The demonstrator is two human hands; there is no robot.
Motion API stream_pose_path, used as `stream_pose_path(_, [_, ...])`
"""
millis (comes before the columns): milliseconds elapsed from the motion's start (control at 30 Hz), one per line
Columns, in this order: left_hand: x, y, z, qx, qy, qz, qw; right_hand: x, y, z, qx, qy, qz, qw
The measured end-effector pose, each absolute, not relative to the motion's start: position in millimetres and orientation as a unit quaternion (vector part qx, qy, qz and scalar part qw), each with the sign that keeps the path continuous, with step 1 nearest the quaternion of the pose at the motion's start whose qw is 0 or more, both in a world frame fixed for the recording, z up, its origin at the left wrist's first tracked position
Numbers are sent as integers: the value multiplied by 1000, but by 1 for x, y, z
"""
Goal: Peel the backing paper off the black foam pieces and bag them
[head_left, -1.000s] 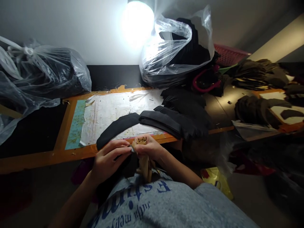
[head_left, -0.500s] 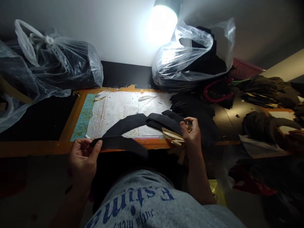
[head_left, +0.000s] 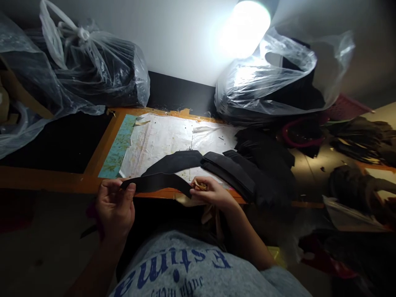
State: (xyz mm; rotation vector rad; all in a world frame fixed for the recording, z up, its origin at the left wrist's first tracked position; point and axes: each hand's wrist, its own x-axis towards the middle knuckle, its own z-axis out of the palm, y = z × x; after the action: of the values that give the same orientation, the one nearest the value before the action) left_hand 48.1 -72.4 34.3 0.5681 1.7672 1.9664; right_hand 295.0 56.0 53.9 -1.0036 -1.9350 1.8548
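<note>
A curved black strip is stretched between my two hands, just above the table's front edge. My left hand pinches its left end between thumb and fingers. At the other end, my right hand closes on the strip, and its curled fingers also keep several tan peeled strips that hang below. Behind the held strip, another curved black piece lies on the white paper. Right of it rests a stack of similar black pieces, overlapping a larger dark pile.
White stained paper covers the wooden-edged table. Filled clear plastic bags stand at the back left and back right, under a bright lamp. Further right are a pink basket and heaps of dark pieces.
My right hand has moved left and down from beside the stack to the strip's free right end, gripping it. The tan strips moved along with it. The view has shifted slightly.
</note>
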Motion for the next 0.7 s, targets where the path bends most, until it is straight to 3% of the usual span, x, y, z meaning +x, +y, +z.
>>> stream_pose_path(100, [48,-72,24,200,692,666,195,293,75,62,-380,-614,668,180])
stream_pose_path(233, [52,-71,15,254,778,558,133,281,102,63,-456,-637,585,208])
stream_pose_path(433, [54,-68,7,321,823,465,54,258,119,53,-506,-731,427,163])
stream_pose_path(700, [55,-68,-1,351,836,422,9,250,122,54,-535,-753,366,110])
